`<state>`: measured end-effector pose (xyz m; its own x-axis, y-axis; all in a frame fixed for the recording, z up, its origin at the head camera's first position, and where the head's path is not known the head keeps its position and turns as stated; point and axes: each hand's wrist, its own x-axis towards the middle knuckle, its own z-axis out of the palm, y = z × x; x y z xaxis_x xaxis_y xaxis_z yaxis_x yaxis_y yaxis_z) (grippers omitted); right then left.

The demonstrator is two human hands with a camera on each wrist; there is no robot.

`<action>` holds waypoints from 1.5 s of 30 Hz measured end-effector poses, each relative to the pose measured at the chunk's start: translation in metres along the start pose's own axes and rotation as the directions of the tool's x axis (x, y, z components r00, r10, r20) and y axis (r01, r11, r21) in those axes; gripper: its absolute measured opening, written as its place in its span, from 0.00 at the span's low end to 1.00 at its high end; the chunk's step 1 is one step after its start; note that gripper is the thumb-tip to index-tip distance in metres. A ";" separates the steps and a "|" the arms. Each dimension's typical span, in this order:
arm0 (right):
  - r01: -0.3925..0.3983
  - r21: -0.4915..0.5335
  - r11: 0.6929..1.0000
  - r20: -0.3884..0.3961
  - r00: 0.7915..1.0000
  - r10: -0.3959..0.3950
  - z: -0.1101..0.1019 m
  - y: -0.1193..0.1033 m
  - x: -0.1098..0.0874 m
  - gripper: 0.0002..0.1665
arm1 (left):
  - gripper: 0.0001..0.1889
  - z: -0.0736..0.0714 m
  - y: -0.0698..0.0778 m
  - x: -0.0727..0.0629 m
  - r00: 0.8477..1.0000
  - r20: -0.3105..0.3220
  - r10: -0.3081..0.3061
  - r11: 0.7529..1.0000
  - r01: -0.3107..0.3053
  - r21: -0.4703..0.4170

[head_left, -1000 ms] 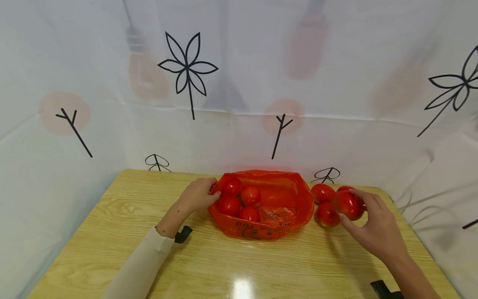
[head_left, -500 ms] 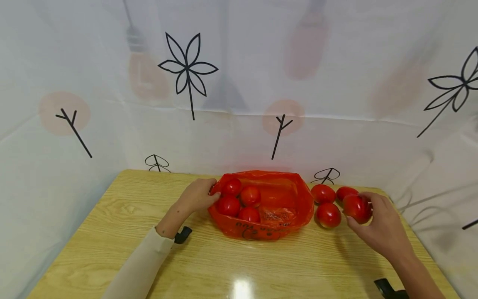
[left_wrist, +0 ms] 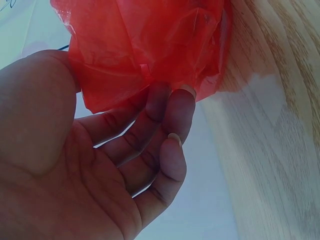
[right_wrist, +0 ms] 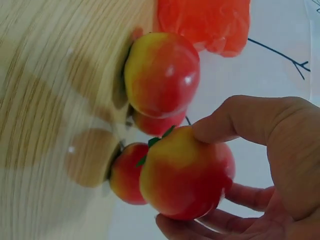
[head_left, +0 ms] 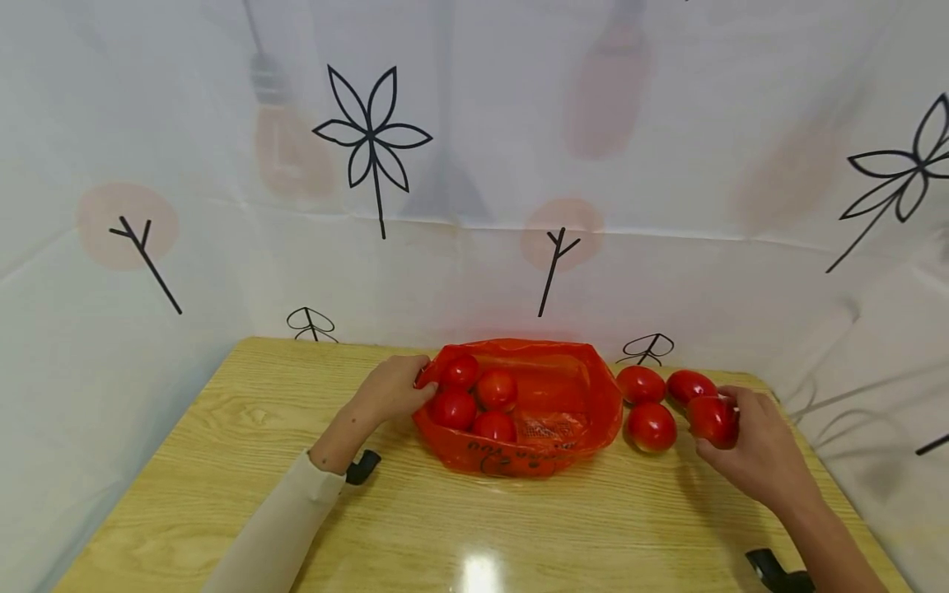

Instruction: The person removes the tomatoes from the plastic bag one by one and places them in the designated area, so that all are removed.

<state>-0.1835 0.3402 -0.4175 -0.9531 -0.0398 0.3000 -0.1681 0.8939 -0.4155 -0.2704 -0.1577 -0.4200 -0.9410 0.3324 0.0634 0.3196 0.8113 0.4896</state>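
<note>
A red plastic bag (head_left: 519,461) stands with its mouth spread wide, several red tomatoes (head_left: 455,408) lying in its left half. My left hand (head_left: 389,387) pinches the bag's left rim; up close in the left wrist view the thin plastic (left_wrist: 150,40) runs between thumb and fingertips. To the right of the bag, my right hand (head_left: 764,453) holds a tomato (head_left: 713,422) between thumb and fingers. The right wrist view shows this tomato (right_wrist: 187,175) is red and yellow with small green leaves. Three more tomatoes (head_left: 651,427) sit beside it, close to the bag's right side.
The wood-grain table (head_left: 222,461) has a glossy top. A white cloth (head_left: 474,280) with plant drawings hangs behind it and along both sides. Black straps (head_left: 774,570) show by the wrists.
My right hand has shifted a little right and toward me with the tomato, uncovering more of the tomato behind it. The left hand and bag stay put.
</note>
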 end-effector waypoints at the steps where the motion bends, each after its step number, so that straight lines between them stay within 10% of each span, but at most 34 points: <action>1: -0.006 -0.003 1.000 0.016 1.000 0.006 0.000 0.001 0.000 0.47 | 0.06 0.000 0.000 0.000 1.000 0.000 -0.002 1.000 0.002 0.000; 45: -0.019 -0.039 0.999 0.128 0.991 0.024 0.016 0.027 0.006 0.42 | 0.06 0.002 0.000 0.000 1.000 -0.003 0.004 1.000 -0.004 0.019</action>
<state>-0.1977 0.3567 -0.4409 -0.9812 -0.0755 0.1776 -0.1402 0.9113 -0.3870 -0.2705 -0.1565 -0.4217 -0.9400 0.3345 0.0678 0.3254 0.8188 0.4730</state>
